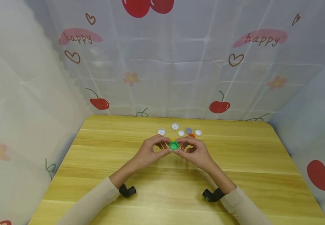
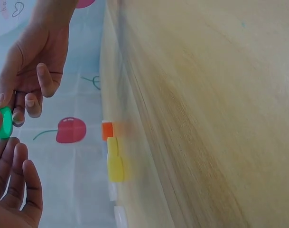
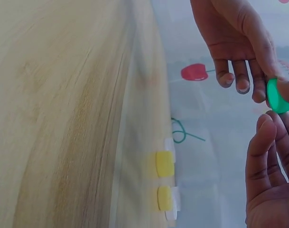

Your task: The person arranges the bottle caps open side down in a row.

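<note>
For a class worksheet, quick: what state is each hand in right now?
Left hand: pinching one side of the green bottle cap.
Right hand: pinching the same cap's other side.

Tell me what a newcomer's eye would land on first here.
Likely the bright green cap, pinched between the left hand and right hand above the wooden table. After that, perhaps the small orange piece and white discs beyond the hands, and the cherry-printed backdrop rising behind the table.
</note>
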The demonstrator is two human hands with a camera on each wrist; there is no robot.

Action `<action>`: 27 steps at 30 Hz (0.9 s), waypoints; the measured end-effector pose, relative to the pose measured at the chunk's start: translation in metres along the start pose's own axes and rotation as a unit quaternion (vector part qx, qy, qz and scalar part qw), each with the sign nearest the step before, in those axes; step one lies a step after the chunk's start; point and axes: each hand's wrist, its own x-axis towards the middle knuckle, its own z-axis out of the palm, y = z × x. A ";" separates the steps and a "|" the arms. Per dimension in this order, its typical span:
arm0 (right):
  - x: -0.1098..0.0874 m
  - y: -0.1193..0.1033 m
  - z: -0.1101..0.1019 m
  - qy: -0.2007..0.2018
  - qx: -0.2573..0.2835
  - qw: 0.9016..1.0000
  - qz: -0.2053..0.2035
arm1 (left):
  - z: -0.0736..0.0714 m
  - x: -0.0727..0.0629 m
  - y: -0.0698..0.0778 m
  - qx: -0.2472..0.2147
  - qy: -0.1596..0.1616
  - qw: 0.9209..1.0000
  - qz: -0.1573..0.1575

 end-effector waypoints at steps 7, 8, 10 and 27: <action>-0.001 0.003 0.000 -0.001 -0.005 1.000 -0.016 | -0.002 0.003 -0.001 -0.147 -0.043 0.981 -0.123; -0.002 0.003 0.000 -0.001 -0.006 1.000 -0.016 | -0.002 0.004 -0.001 -0.167 -0.049 0.975 -0.141; -0.002 0.004 0.001 0.000 -0.010 1.000 -0.018 | -0.003 0.005 -0.002 -0.199 -0.062 0.962 -0.175; -0.007 0.010 -0.001 -0.008 -0.017 0.999 -0.028 | -0.002 0.008 -0.004 -0.257 -0.110 0.929 -0.244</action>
